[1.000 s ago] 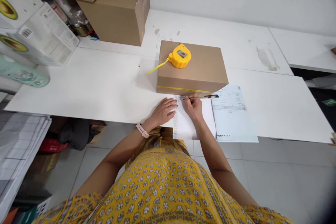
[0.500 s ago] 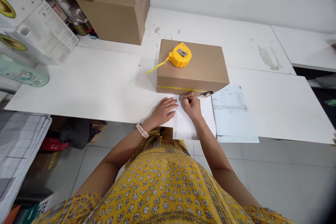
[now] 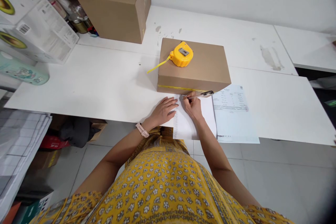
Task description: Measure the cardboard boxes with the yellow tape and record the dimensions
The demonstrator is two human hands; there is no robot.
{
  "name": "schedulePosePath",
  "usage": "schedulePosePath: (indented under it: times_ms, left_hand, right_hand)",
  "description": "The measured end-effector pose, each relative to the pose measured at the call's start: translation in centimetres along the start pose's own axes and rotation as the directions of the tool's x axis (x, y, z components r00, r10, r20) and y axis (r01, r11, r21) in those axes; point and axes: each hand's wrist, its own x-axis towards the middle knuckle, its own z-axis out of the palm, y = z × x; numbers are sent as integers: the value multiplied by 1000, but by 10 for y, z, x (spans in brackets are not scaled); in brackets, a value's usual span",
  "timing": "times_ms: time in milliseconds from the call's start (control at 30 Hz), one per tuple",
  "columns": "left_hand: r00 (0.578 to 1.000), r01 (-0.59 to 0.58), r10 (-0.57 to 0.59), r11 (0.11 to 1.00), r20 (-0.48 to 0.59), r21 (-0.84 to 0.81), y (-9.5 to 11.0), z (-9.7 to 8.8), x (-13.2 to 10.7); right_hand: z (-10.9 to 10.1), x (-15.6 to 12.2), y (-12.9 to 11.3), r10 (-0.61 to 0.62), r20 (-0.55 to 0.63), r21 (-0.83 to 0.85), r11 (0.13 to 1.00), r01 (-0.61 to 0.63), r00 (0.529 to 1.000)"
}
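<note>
A spiral notebook point(image 3: 193, 122) lies open at the near edge of the white table point(image 3: 99, 84). My left hand point(image 3: 164, 110) rests flat on its left edge, fingers stretched out. My right hand point(image 3: 193, 106) is closed around a pen point(image 3: 202, 95), with the tip at the top of the page. Just beyond stands a closed cardboard box point(image 3: 199, 66) sealed with yellow tape. A yellow tape measure point(image 3: 181, 54) sits on its lid, with a short length of tape sticking out to the left.
A printed sheet point(image 3: 233, 115) lies to the right of the notebook. Large cardboard boxes point(image 3: 120, 10) are stacked at the back left, white product boxes point(image 3: 39, 31) and a pale green container point(image 3: 23, 73) at the far left. A second table point(image 3: 304, 49) adjoins at the right.
The pen has tilted and shifted slightly left in my right hand along the top of the page. My left hand stays where it was.
</note>
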Motion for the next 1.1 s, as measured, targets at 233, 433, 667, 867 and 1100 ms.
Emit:
schedulePosePath:
  times_ms: [233,433,667,867,1100]
  left_hand:
    - [1000,-12,12,1000,-13,1,-1,1,0]
    - [1000,-9,9,1000,-10,-2,-1,1,0]
    - [1000,0,0,1000,7,-12,-1,1,0]
    - [1000,1,-1,1000,-1,-25,-1,1,0]
    - [1000,18,-18,1000,16,-21,1,-1,0]
  right_hand:
    - [1,0,0,-1,-1,-2,1000,1,1000]
    - [1,0,1,-1,18,1,1000,1,1000]
    - [0,-1,-1,-5,22,-7,1000,6,1000]
    - [0,0,0,4,1,-13,1000,-4,1000]
    - [-1,0,-2,13,0,-14,1000,-13,1000]
